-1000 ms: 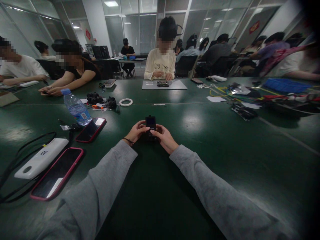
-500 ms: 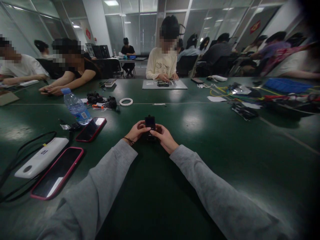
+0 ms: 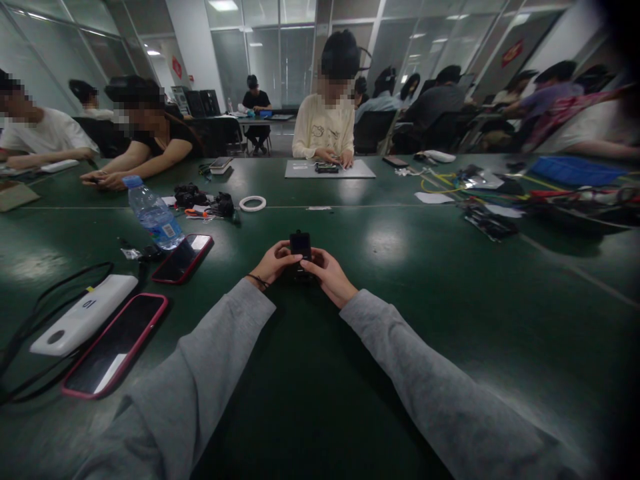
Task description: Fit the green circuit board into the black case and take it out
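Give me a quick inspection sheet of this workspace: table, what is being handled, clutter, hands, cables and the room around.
Surface: dark green table, glossy with light reflections.
Job's things: small black device, held upright between both hands.
Clutter: water bottle, two red-cased phones, white power bank, white tape ring.
Hands: left hand and right hand each have a grip on the device.
Cables: black cable looping by the power bank; yellow wires far right.
Surroundings: other people seated at the table; glass partitions behind.
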The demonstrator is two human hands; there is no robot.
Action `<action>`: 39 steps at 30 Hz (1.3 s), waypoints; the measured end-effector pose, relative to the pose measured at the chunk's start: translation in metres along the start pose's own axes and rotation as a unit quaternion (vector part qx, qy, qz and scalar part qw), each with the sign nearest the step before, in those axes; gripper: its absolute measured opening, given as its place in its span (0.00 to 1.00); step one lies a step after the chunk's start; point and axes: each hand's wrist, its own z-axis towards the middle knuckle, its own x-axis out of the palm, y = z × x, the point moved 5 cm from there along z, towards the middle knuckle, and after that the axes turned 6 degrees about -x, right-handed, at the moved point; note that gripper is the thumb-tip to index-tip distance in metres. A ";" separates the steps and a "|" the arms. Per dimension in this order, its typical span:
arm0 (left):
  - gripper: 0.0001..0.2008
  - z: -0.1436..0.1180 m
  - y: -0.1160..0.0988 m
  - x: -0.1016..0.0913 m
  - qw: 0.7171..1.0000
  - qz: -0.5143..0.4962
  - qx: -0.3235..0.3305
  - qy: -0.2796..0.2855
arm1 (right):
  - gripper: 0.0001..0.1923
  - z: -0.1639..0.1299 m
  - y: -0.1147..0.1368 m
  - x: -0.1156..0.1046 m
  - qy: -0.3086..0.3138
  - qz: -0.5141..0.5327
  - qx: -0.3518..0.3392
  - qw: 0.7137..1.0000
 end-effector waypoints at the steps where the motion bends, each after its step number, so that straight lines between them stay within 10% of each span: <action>1: 0.25 0.000 0.000 0.000 1.000 0.001 0.001 0.000 | 0.25 0.000 0.000 0.000 0.004 -0.002 -0.002 1.000; 39: 0.27 0.002 0.001 -0.003 1.000 -0.018 -0.016 0.008 | 0.25 0.000 0.003 0.003 -0.004 0.045 0.019 0.999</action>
